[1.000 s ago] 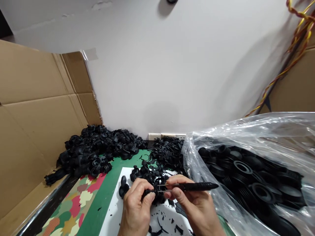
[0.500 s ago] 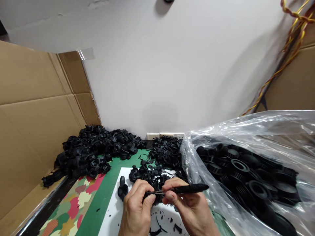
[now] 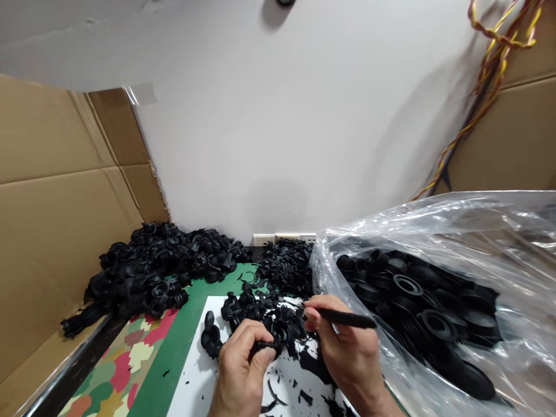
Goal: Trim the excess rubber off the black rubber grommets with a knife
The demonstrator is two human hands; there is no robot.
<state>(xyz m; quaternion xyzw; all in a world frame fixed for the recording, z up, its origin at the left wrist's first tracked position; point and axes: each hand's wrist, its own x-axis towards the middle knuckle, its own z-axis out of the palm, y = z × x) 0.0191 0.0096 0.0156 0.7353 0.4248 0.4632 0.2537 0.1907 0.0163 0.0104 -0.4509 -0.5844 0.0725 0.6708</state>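
Observation:
My left hand [image 3: 243, 362] is closed around a small black ribbed rubber part [image 3: 264, 346] over a white sheet [image 3: 195, 388]. My right hand [image 3: 347, 347] grips a slim black knife-like tool [image 3: 345, 318], held level and pointing left toward a small heap of black rubber parts and trimmings [image 3: 264, 318] just beyond the fingers. The tool's tip is hidden among the scraps. Thin black offcuts [image 3: 282, 397] lie scattered on the white sheet between the two hands.
A large pile of black ribbed rubber parts [image 3: 152, 272] fills the back left corner against cardboard walls [image 3: 56, 231]. A clear plastic bag [image 3: 434, 301] of bigger black rubber parts sits at right. A green mat [image 3: 182, 341] and camouflage-patterned sheet [image 3: 117, 370] lie at left. Twisted cables [image 3: 482, 75] hang at upper right.
My right hand with the tool has drawn away to the right from the part in my left hand. The view has shifted slightly, so everything sits a little further left.

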